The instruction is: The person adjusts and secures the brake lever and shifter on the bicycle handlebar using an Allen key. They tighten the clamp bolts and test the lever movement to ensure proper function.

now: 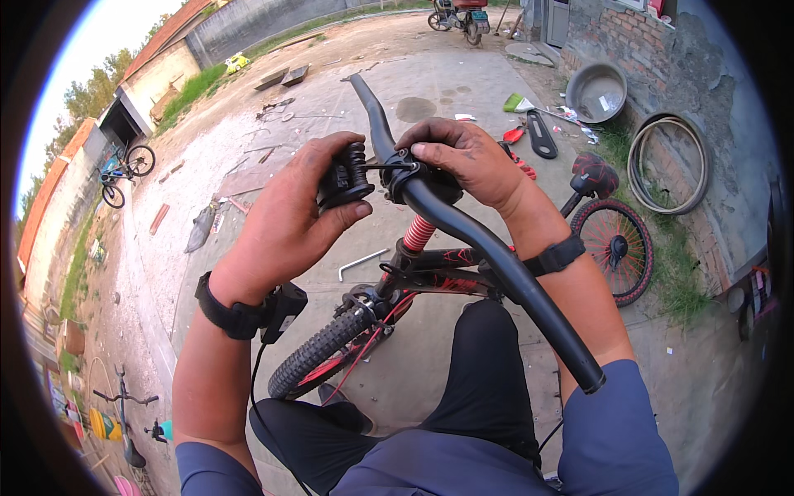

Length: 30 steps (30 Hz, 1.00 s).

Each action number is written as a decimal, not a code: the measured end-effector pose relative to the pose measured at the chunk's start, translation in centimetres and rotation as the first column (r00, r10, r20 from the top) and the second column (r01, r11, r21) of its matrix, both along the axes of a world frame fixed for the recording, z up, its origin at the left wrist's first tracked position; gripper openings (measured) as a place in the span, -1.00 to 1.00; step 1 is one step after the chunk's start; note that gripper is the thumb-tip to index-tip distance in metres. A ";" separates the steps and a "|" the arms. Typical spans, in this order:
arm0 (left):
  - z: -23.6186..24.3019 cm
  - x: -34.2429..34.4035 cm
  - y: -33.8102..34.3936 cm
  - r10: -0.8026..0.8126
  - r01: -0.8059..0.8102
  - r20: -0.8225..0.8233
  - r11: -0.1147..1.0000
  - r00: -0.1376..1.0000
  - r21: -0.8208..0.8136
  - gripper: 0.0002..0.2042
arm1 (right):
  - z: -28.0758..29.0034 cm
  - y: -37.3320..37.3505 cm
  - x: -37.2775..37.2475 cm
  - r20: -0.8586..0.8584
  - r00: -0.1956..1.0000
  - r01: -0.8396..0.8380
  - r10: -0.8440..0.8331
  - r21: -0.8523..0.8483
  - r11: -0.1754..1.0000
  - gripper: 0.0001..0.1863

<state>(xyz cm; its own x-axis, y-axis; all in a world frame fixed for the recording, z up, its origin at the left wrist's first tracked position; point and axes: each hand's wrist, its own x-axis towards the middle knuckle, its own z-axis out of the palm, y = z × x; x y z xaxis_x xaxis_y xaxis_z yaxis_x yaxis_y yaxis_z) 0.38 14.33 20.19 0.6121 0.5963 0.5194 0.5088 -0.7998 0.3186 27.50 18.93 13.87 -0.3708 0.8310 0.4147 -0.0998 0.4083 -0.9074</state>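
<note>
My left hand (285, 194) is wrapped round a black folding hex key set (346, 178). One thin key (385, 166) sticks out of it and reaches the bolt side of the black stem clamp (405, 178). My right hand (467, 157) grips the stem from the other side, its thumb and fingers pressed near the clamp. Through the clamp runs a black handlebar (496, 256), slanting from upper left to lower right. Below are the bicycle's red-ringed steering tube (419, 233), black and red frame (451, 271) and knobby front tyre (322, 347).
A silver L-shaped hex key (362, 264) lies on the concrete. The bike's saddle (595, 175) and rear wheel (614, 246) are at right. Beyond them are loose tyres (670, 164), a grey basin (597, 91) and a green brush (518, 103). A cable hangs from my left wrist strap (236, 306).
</note>
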 end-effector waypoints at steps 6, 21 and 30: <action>2.0 0.2 0.7 -0.054 0.065 -0.122 0.994 0.991 0.088 -0.35 | -0.2 0.1 0.0 -0.010 1.000 -0.009 0.010 0.020 1.000 -0.71; 2.2 -0.1 0.1 0.025 -0.012 -0.179 0.997 0.983 0.074 -0.33 | -0.1 0.1 -0.6 -0.021 1.000 -0.015 0.016 0.035 0.999 -0.73; 1.2 3.2 -3.3 0.229 -0.100 0.194 0.851 0.954 -0.515 -0.46 | -0.1 -0.1 -0.3 -0.007 1.000 0.002 -0.002 0.011 1.000 -0.73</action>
